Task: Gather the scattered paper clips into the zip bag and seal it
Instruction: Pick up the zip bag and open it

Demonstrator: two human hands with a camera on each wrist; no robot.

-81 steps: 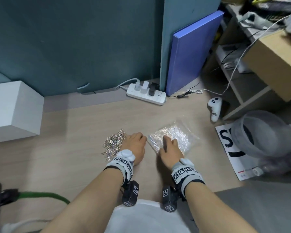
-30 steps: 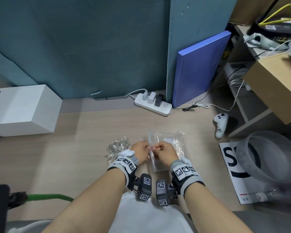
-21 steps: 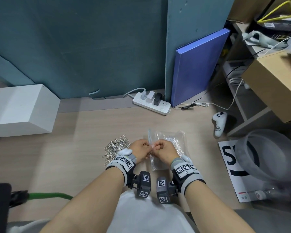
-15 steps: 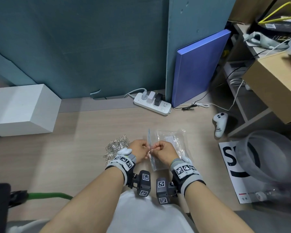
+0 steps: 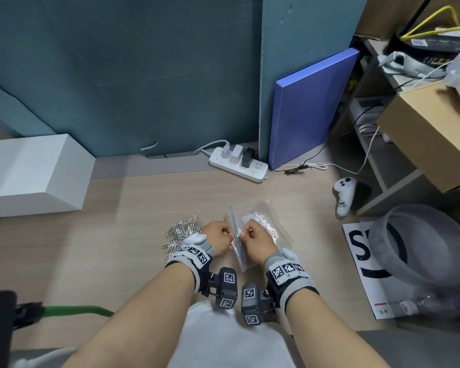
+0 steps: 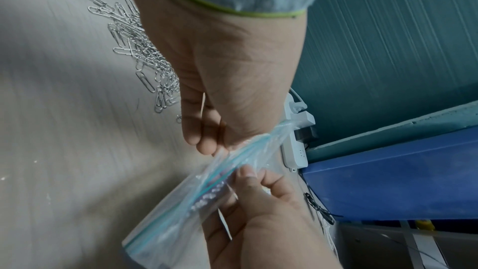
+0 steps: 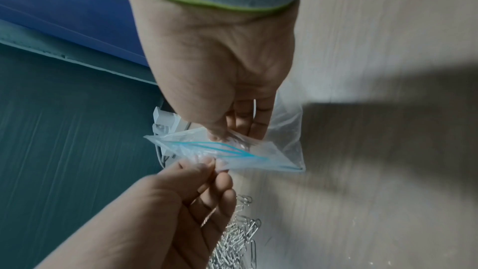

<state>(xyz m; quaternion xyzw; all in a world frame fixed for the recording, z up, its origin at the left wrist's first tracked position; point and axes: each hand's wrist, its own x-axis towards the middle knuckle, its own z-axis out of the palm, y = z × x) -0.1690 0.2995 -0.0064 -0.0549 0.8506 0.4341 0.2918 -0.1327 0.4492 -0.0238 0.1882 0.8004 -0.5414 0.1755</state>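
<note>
A clear zip bag with a blue zip strip stands on edge over the wooden desk, with some clips inside. My left hand pinches one side of its mouth and my right hand pinches the other. In the right wrist view the zip bag shows its two blue strips parted in the middle. The left wrist view shows the zip bag between both hands. A pile of silver paper clips lies on the desk just left of my left hand; the paper clips also appear behind my left wrist.
A white box sits at the left, a power strip at the back, and a blue folder leans on the wall. A white controller, a printed sheet and a grey plastic tub lie right. A green cable runs near left.
Both hands lifted the bag from lying flat on the desk and turned it on edge. They now pinch its mouth from both sides, and the strips have parted slightly.
</note>
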